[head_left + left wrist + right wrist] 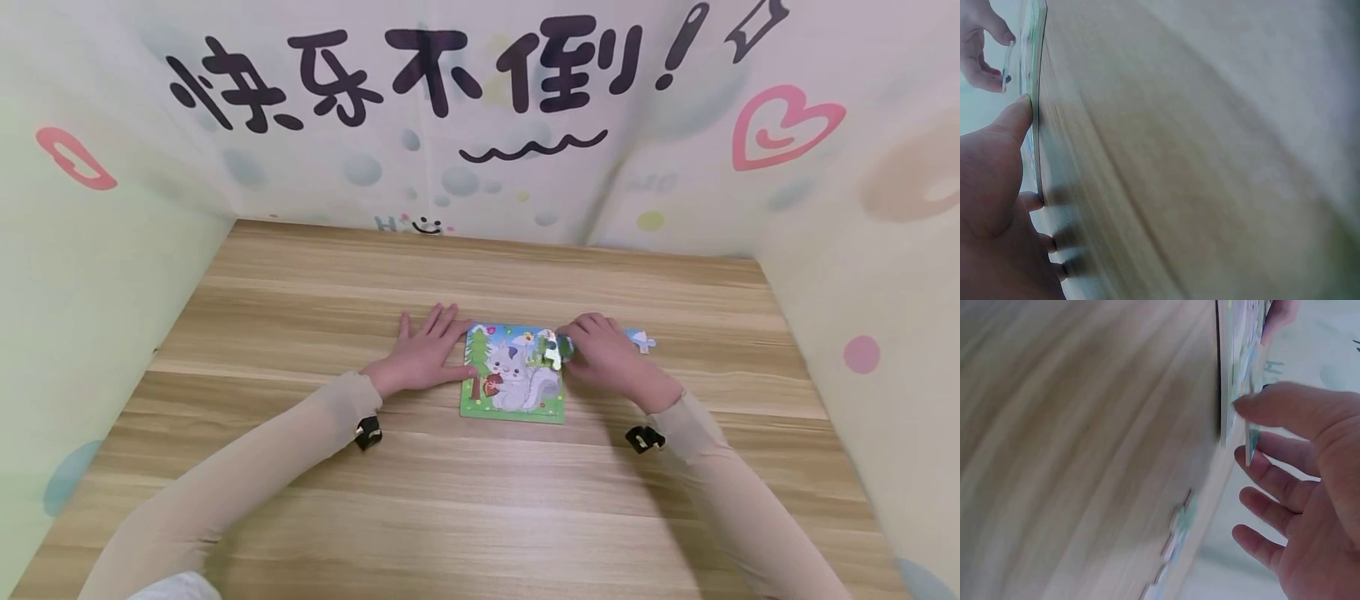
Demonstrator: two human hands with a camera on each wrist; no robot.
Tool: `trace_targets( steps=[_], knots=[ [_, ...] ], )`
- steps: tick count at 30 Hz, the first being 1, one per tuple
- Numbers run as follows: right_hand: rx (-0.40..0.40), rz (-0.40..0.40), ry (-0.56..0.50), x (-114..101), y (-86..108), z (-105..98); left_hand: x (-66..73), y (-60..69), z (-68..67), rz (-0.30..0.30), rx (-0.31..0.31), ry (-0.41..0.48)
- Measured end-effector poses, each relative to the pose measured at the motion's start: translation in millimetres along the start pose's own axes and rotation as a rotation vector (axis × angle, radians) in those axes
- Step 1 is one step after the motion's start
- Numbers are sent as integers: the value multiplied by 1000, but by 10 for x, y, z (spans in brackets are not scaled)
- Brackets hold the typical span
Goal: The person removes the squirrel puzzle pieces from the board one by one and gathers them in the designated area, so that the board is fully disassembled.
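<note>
A jigsaw puzzle (513, 387) with a grey squirrel, an acorn and a green tree lies flat in its board. My left hand (423, 357) is at its left side, fingers spread, with the thumb and index finger touching the board's edge in the left wrist view. Between thumb and fingers, my right hand (611, 358) pinches a puzzle piece (1252, 439), raised over the puzzle's upper right part. The piece's printed face is largely hidden by the hand and by glare.
Loose puzzle pieces (641, 340) lie on the wooden table (480, 517), just beyond my right hand. A pale printed curtain (480, 183) with dark lettering closes off the back, and similar curtains stand on both sides.
</note>
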State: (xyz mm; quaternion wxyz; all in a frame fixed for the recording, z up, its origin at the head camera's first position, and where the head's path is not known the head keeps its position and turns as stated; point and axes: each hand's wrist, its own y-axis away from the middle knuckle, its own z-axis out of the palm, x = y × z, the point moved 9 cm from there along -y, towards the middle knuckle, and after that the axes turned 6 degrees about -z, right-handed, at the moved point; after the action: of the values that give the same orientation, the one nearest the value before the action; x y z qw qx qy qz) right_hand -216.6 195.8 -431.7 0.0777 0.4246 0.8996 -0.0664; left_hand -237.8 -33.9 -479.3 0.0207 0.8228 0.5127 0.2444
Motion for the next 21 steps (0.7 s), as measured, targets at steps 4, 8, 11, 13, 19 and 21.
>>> trace_targets(
  steps=[4,8,11,13,19,21],
  knots=[
    [28,-4,-8,77,89,-68,-5,1,7,-2,-2,0],
    [38,11,-17,188,192,-138,-11,-3,16,0,-2,-3],
    [43,28,-19,280,267,-191,-11,-4,17,2,3,-5],
    [51,33,-18,335,321,-232,-12,-6,16,1,4,-5],
    [70,45,-19,476,489,-360,-9,-10,14,2,5,-1],
    [62,60,-24,538,536,-380,-8,-8,12,2,5,-2]
  ],
)
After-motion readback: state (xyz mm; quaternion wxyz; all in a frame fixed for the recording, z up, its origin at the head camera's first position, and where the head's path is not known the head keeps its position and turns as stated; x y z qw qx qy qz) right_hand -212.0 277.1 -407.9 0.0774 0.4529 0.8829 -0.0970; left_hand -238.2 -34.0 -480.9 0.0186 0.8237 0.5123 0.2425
